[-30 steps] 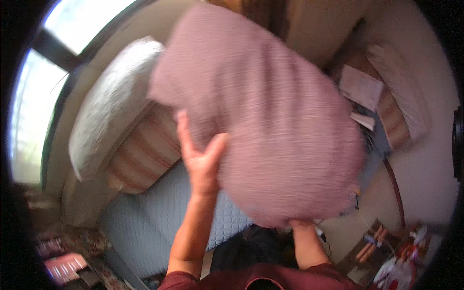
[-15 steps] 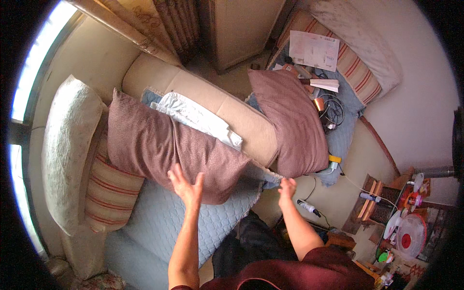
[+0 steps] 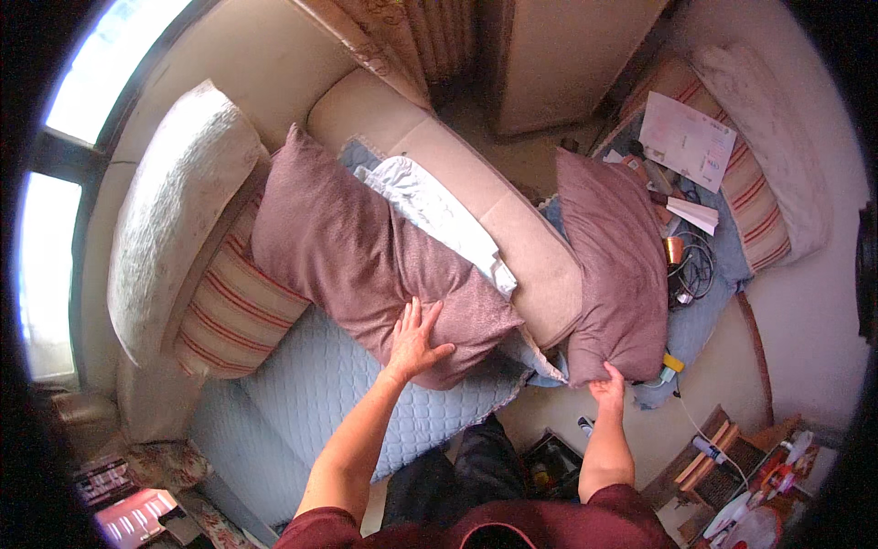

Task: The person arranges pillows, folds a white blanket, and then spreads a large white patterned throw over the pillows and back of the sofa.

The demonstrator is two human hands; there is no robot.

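A large mauve pillow (image 3: 334, 233) lies slantwise across the blue quilted cover (image 3: 306, 380) of the couch. My left hand (image 3: 416, 343) is spread on its lower right part, palm down, with thumb and fingers apart. To the right, a second mauve pillow (image 3: 615, 265) rests across the end of the beige couch section. My right hand (image 3: 606, 384) is closed on its lower edge; the fingertips show at the fabric and part of the grip is hidden. A crumpled white cloth (image 3: 444, 210) lies behind the left pillow.
Striped cushions (image 3: 240, 311) and a pale bolster (image 3: 178, 220) lean at the left by the window. Beyond the right pillow lie a paper sheet (image 3: 686, 142), a coiled black cable (image 3: 697, 265) and a copper-coloured cup (image 3: 673, 250). Clutter and a wooden rack (image 3: 709, 457) stand at lower right.
My left hand has come down onto the left pillow. My right hand, earlier in the air, now grips the right pillow's lower edge. The whole view has shifted.
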